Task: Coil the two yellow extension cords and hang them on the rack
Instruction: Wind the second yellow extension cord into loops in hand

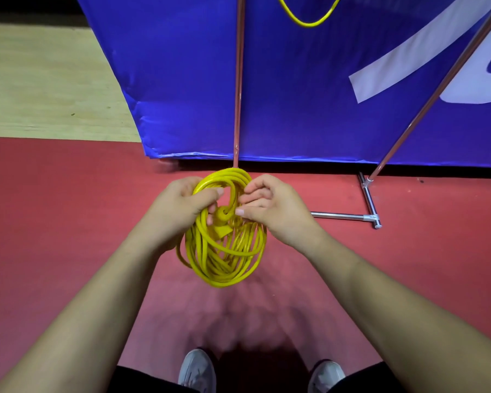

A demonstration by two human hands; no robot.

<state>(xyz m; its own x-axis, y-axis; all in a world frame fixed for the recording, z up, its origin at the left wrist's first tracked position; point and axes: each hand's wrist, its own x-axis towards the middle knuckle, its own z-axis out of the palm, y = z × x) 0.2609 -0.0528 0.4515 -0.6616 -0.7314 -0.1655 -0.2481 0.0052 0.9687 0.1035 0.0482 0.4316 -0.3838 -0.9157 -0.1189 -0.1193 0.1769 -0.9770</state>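
A coiled yellow extension cord (224, 256) hangs in front of me above the red floor, its many loops drooping down. My left hand (179, 208) grips the top left of the coil with curled fingers. My right hand (270, 207) pinches strands at the top right, thumb and fingers bent around them. A yellow plug (223, 222) lies between my hands against the loops. A loop of a second yellow cord (309, 17) hangs at the top of the view, in front of the blue banner. The metal rack's upright pole (238, 80) rises just behind the coil.
A blue banner (309, 95) with white lettering stands right behind the rack. The rack's slanted pole (425, 100) and chrome foot bar (349, 216) sit on the red floor (54, 208) at right. Pale wooden floor (40, 80) lies at upper left. My grey shoes (197, 370) show below.
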